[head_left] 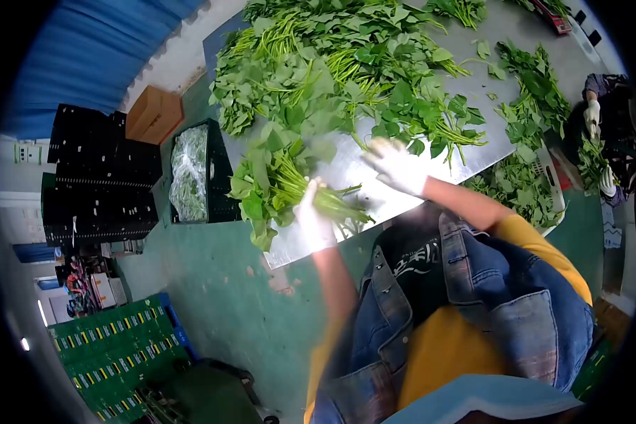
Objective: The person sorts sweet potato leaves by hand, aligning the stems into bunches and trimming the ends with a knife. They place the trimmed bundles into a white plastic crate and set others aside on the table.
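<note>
My left hand, in a white glove, is closed around the stems of a bunch of leafy greens at the table's near edge. The leaves point up and left, and the cut stem ends stick out to the right. Also gloved in white, my right hand is over the bare metal to the right, fingers stretched out and slightly blurred. It appears to hold nothing. Just beyond its fingertips lies a loose bunch of greens, and a large heap of the same greens covers the table behind.
The metal table carries more greens at right. Beside it stand a white crate of greens and a black crate with a plastic-wrapped bundle. A co-worker's gloved hands hold greens at far right. Black crates are stacked left.
</note>
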### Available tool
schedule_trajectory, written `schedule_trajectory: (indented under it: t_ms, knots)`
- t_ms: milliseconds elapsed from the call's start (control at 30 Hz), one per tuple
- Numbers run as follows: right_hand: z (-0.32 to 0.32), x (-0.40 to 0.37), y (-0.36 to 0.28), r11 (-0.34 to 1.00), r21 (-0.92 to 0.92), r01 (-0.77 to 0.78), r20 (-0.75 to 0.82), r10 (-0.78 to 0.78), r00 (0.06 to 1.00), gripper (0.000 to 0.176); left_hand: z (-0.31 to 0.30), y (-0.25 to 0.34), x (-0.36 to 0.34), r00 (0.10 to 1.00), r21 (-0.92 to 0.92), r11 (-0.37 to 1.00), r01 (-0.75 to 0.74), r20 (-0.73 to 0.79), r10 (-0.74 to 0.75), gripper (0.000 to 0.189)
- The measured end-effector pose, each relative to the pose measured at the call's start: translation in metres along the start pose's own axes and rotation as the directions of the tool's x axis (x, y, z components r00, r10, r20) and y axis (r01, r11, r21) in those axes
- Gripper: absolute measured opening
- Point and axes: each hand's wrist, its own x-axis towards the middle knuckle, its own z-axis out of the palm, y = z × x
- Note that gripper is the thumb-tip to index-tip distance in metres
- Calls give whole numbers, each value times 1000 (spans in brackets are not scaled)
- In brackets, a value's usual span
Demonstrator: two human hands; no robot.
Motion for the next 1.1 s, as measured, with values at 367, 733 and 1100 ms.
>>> schedule_trajectory:
  t_ms: [367,733,1100]
  knots:
    - [-27,-81,163,702,69,-709,-212,704,677,48,-26,-12,3,997,46,999,23,-70,-19,20]
    - [-89,-347,215,-31,-464,-885,-276,955,111,47,12,2,32,999,6,1000,-2,-52,2,22]
    - [-50,152,117,959,-278,-64,-173,16,985,74,-28,7,12,853,791,365,-491,352,386,23]
